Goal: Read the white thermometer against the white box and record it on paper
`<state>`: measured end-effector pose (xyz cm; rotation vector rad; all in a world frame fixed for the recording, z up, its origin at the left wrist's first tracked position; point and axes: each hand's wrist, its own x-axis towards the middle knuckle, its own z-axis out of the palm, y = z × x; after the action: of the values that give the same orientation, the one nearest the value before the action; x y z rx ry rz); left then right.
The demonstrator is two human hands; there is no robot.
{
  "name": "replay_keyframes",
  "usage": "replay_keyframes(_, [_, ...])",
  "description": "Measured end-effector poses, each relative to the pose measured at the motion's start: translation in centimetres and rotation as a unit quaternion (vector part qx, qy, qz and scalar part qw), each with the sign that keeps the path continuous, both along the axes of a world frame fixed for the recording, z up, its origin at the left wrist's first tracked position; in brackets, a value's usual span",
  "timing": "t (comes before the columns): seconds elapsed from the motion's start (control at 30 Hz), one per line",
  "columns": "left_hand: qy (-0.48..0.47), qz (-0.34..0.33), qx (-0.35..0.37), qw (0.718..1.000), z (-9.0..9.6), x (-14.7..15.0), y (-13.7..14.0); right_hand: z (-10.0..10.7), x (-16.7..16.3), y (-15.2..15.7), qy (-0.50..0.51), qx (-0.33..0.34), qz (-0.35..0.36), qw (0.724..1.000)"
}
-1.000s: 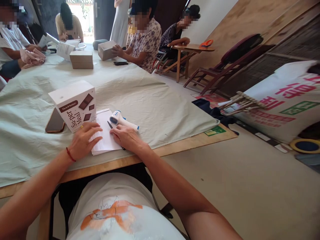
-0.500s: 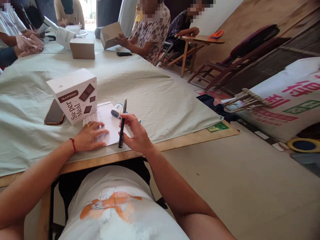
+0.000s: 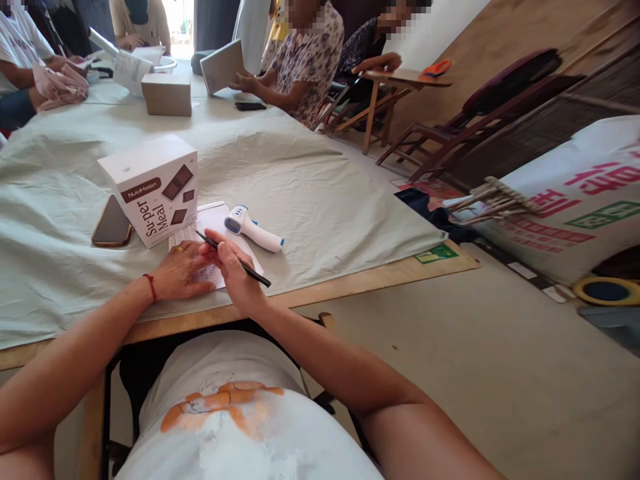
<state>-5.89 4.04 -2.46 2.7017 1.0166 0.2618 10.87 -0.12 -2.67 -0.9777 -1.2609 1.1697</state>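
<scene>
My left hand (image 3: 185, 272) lies flat on a white paper (image 3: 214, 219) with writing on it, fingers stretched out. In my right hand (image 3: 234, 270) is a black pen (image 3: 253, 273), held slanted above the paper, close to the left hand's fingers. Just right of the paper's upper part rests a white and blue infrared thermometer (image 3: 257, 233). Behind my left hand stands a white box (image 3: 155, 190) printed "Su-per Meal", covering part of the paper. A phone (image 3: 113, 223) lies face up left of the box.
A pale cloth covers the table (image 3: 300, 180), whose wooden edge (image 3: 350, 287) runs in front of me. Several people sit around the far side; one holds a cardboard box (image 3: 223, 67). Another brown box (image 3: 167, 95) stands nearby. Chairs (image 3: 460, 127) and a printed sack (image 3: 575, 193) are at the right.
My right hand has moved left toward my left hand, and the pen has tipped from upright to slanted. The thermometer now shows fully. The far person's box has turned.
</scene>
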Motion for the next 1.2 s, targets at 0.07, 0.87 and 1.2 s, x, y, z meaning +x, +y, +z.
replay_keyframes(0.07, [-0.011,-0.002,0.009,1.0,-0.3,-0.1,0.2,-0.9,0.8,0.3,0.043,-0.024,-0.036,0.998])
replay_keyframes(0.87, [-0.059,-0.036,-0.005,0.998,-0.6,-0.3,0.3,-2.1,3.9,-0.9,-0.19,0.064,-0.071,0.977])
replay_keyframes(1.2, [-0.042,-0.04,-0.004,0.998,-0.4,-0.2,0.1,-2.2,4.0,-0.9,-0.199,0.099,-0.056,0.973])
